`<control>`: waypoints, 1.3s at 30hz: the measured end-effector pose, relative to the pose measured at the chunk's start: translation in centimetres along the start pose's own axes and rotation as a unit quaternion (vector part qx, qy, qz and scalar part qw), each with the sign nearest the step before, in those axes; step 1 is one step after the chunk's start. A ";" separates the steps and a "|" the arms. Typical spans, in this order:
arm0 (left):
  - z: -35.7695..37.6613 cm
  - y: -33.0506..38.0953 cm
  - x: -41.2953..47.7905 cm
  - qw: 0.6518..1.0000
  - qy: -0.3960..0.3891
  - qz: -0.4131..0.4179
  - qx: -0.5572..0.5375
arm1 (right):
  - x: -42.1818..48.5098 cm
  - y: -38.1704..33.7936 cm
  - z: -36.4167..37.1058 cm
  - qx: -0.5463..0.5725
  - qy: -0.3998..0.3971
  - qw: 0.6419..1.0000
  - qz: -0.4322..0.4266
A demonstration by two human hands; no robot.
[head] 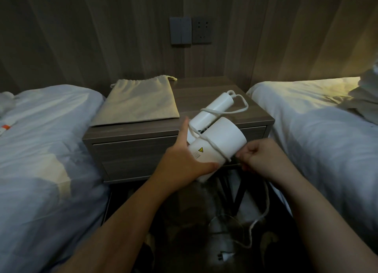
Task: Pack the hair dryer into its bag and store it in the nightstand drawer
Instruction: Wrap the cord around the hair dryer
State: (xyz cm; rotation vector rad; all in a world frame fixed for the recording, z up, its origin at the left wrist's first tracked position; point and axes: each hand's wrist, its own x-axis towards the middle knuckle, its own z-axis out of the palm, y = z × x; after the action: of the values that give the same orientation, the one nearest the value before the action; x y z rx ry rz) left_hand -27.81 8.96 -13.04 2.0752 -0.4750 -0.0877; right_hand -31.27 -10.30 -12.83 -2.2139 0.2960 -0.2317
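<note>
While the hair dryer (221,137) is being gripped by the left hand (184,160) before the nightstand (204,92), its cord (212,148) is being pinched and wound by the right hand (259,158); the bag (137,105) is lying unfilled on top, the drawer (133,150) unopened.

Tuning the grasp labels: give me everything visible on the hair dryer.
The hair dryer is white, smooth plastic by its look: a wide round barrel with a yellow warning triangle, a slimmer handle pointing toward the nightstand. Held tilted in the air. The left hand grips the barrel; its white cord loops over handle and barrel, the right hand pinches it, and the rest hangs to the plug below.
</note>
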 end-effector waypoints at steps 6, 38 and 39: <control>0.2 -0.1 -0.2 0.999 0.041 0.023 0.028 | -0.8 -1.1 0.6 0.004 -0.006 1.000 -0.016; 0.6 -2.1 0.5 0.879 0.081 0.197 0.427 | -3.0 -2.7 -0.9 -0.299 -0.166 0.926 -0.161; 0.5 -2.1 0.5 0.879 0.064 0.205 0.427 | -3.0 -2.9 -0.9 -0.291 -0.120 0.930 -0.189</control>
State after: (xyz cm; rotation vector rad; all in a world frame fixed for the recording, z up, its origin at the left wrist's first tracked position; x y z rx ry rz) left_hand -26.86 9.37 -14.96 2.7424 -0.9863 0.6140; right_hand -34.03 -8.37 -10.23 -2.8485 -0.2381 -0.0772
